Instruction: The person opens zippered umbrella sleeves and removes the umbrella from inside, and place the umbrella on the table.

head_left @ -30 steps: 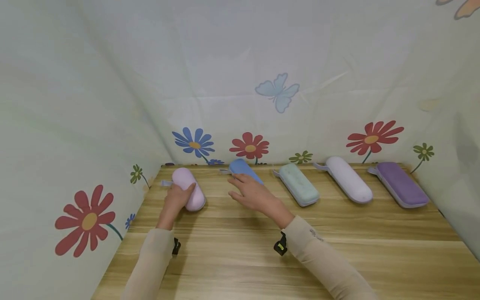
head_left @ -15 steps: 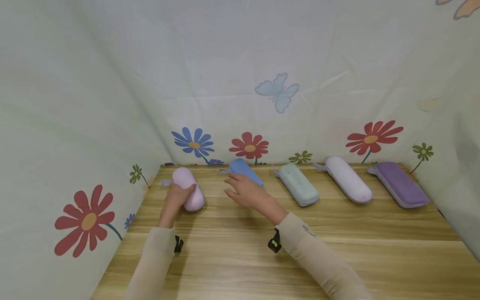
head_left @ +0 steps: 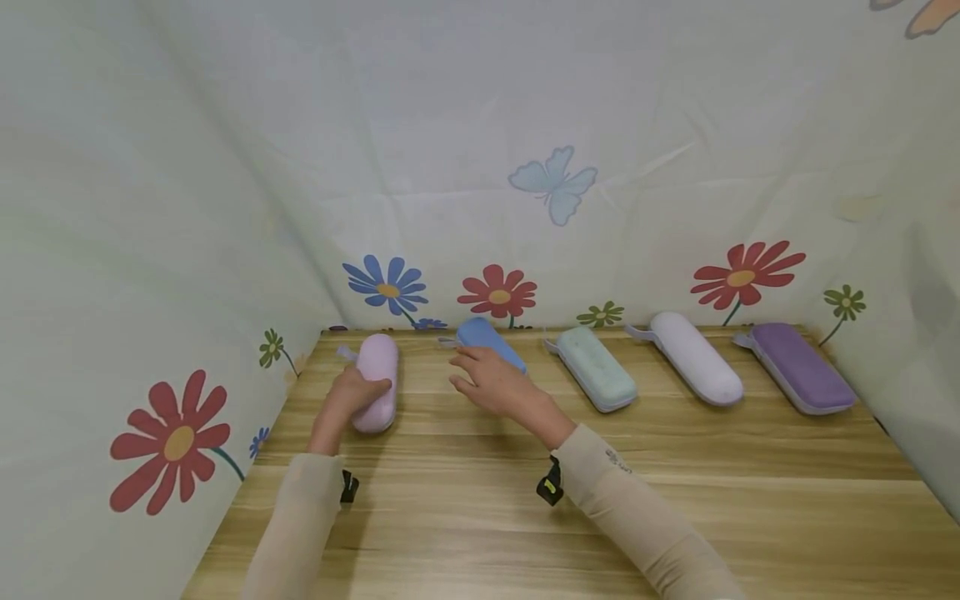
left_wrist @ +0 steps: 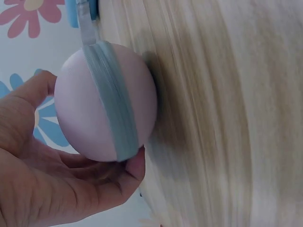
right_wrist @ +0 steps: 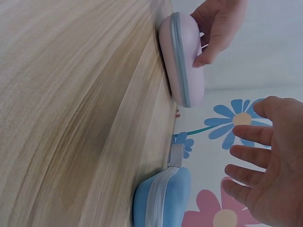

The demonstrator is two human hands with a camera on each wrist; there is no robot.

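Note:
At the table's left, my left hand grips a pink zippered case from its left side, thumb on top. In the left wrist view the fingers curl under the rounded end of the pink case, and a grey zipper band runs round it. My right hand hovers with fingers spread near a blue case, partly covering it in the head view. The right wrist view shows a gap between the right hand and the blue case; nothing is in that hand.
To the right on the wooden table lie a mint green case, a pale lavender case and a purple case, slanted in a row. A flowered cloth backdrop stands behind and at both sides.
The pink case has turned more upright in the head view, its near end swinging left and slightly nearer, with my left hand on it. My right hand has shifted slightly left, then held still.

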